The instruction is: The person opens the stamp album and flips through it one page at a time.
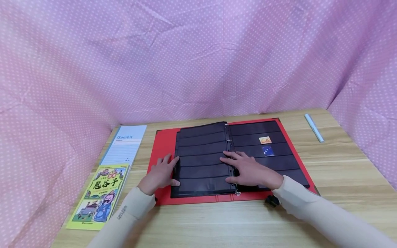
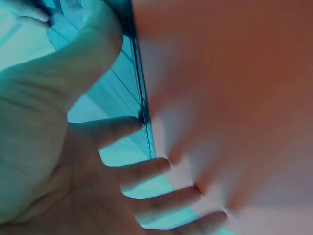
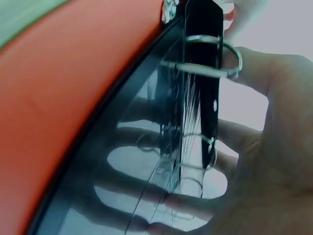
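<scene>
A red ring binder (image 1: 164, 141) lies spread on the table, with black pocket pages (image 1: 201, 150) stacked on its left side. My left hand (image 1: 159, 176) rests at the left edge of that stack, fingers spread, with the thumb near the lower corner. My right hand (image 1: 252, 168) touches the stack's inner edge beside the metal rings (image 3: 210, 69), its fingers apart. On the right-hand black page (image 1: 245, 130) sit a small orange-and-white card (image 1: 265, 140) and a small blue card (image 1: 268, 151). The right hand and forearm hide part of that page.
A white Gambit notebook (image 1: 124, 144) and a yellow comic-style book (image 1: 97, 196) lie at the left. A light blue pen (image 1: 314, 128) is at the far right. Near the right wrist is a small black object (image 1: 272, 200). Pink dotted cloth (image 1: 198, 62) hangs behind the table.
</scene>
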`<state>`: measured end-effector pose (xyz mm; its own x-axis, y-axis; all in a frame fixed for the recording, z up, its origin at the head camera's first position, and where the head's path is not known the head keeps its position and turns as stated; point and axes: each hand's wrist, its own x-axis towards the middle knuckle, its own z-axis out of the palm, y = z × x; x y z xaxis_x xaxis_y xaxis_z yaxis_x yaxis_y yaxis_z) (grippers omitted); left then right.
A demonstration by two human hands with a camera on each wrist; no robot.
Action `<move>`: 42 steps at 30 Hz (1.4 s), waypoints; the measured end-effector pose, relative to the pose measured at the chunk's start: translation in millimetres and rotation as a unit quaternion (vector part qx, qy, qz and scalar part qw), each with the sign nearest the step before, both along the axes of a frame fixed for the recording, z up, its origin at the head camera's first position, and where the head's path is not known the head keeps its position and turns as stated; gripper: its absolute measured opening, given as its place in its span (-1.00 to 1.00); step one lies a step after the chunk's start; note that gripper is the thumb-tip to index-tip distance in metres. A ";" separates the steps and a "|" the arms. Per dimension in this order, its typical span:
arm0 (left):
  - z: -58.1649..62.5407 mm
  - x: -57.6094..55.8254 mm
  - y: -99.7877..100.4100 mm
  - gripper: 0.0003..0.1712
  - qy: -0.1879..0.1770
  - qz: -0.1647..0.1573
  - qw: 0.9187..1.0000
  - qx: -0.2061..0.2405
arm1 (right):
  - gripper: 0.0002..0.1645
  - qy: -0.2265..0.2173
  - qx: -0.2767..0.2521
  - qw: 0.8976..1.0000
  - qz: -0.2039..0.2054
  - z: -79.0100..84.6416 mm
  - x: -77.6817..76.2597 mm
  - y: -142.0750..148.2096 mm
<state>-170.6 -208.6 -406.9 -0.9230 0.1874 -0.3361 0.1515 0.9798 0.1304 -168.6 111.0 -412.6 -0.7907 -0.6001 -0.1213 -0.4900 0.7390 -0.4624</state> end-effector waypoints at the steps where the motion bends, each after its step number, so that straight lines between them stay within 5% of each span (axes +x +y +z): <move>1: 0.1 0.5 -1.9 0.17 -0.006 0.001 1.000 -0.002 | -0.15 -0.001 0.003 1.000 0.000 0.3 0.2 -1.3; 11: -1.8 -0.9 -11.2 0.27 -0.048 -0.005 0.999 -0.008 | -0.16 -0.022 -0.047 0.997 -0.059 8.2 -5.7 36.8; 16: -0.9 -0.7 -8.1 0.27 -0.052 -0.003 0.999 -0.018 | -0.20 0.021 0.003 0.990 -0.136 6.9 0.7 86.6; 21: 0.5 -0.3 -7.5 0.26 -0.050 -0.008 0.999 -0.015 | -0.16 0.014 0.043 0.979 -0.197 1.0 7.0 124.9; 33: -2.4 0.2 -10.8 0.25 -0.049 -0.014 0.999 -0.011 | -0.19 0.021 0.031 0.978 -0.204 -2.8 -14.8 133.2; 42: -3.5 0.6 -10.3 0.25 -0.046 -0.012 0.999 -0.017 | -0.23 0.024 0.023 0.978 -0.204 -3.0 -15.7 137.3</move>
<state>-170.0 -218.9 -410.4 -0.8832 0.1956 -0.4263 0.1628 0.9802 0.1125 -184.3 248.3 -415.6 -0.9690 -0.2273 -0.0972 -0.1698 0.8976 -0.4068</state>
